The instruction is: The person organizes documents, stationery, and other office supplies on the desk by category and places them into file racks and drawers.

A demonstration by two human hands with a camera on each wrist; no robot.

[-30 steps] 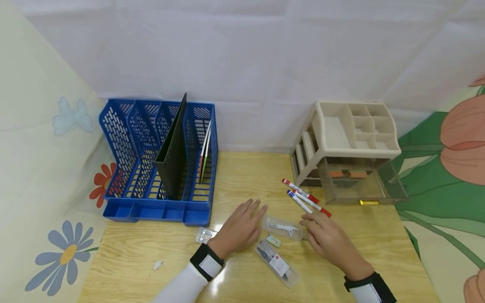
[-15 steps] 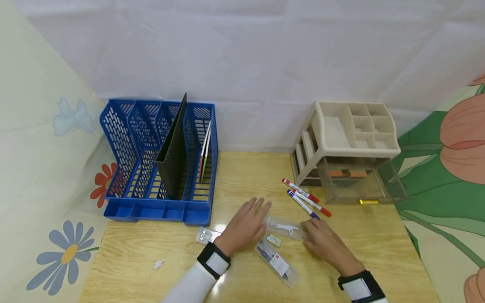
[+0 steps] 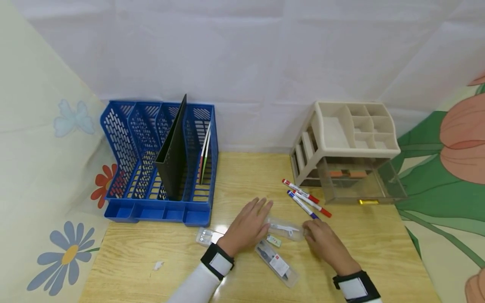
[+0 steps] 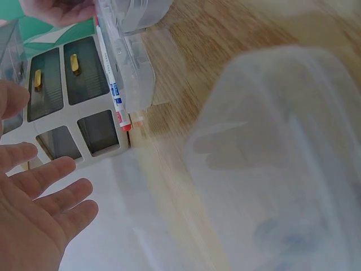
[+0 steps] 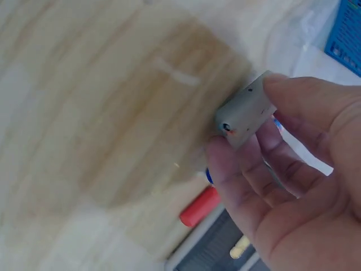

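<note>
My right hand point(image 3: 329, 246) pinches a small grey block with dark specks point(image 5: 245, 113) between thumb and fingertips, low over the table beside a clear plastic case point(image 3: 282, 228). A white tool shows inside that case. At the case's other end is my left hand point(image 3: 245, 227), palm down; the left wrist view shows its fingers point(image 4: 67, 195) spread and holding nothing. Between the hands lies a small green-and-white block point(image 3: 273, 240). Nearer the person is a clear case with a compass point(image 3: 278, 264). Left of the left wrist, another clear pack point(image 3: 204, 236) is partly covered.
Red-capped markers point(image 3: 291, 185) and a blue-capped marker point(image 3: 303, 205) lie behind the right hand. A beige desk organizer point(image 3: 322, 139) stands at back right, its clear drawer point(image 3: 363, 201) pulled out. A blue file rack point(image 3: 159, 206) with a black folder point(image 3: 172, 168) stands left.
My right hand has drawn back off the blue marker's end, now uncovered, and its fingers have come down beside the clear case. My left hand has shifted slightly right.
</note>
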